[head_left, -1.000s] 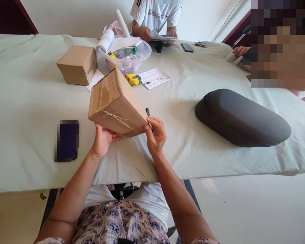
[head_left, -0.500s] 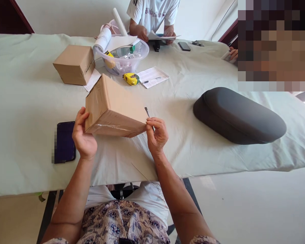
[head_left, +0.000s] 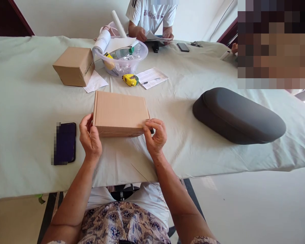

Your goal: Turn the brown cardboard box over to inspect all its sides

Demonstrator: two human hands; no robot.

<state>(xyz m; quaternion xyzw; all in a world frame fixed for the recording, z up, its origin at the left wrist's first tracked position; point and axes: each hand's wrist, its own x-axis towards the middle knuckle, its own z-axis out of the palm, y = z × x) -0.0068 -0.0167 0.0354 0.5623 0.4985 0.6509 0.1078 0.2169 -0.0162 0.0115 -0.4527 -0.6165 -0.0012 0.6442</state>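
Note:
A flat brown cardboard box (head_left: 120,112) lies on the pale cloth-covered table (head_left: 27,105) in front of me. My left hand (head_left: 90,139) grips its near left corner. My right hand (head_left: 155,135) presses on its near right corner and pinches a small dark tool, of which only the tip shows beside the box. The box top faces up, plain, with no tape showing.
A dark phone (head_left: 64,143) lies left of my left hand. A grey padded case (head_left: 237,115) sits to the right. Farther back are a second cardboard box (head_left: 73,66), a clear bowl (head_left: 122,57) of items, a yellow tape measure (head_left: 130,80) and papers (head_left: 151,77). A person sits across.
The box was tilted up on edge with its taped side showing; it has been turned and laid flat on the table. My left hand shifted from under it to its left corner.

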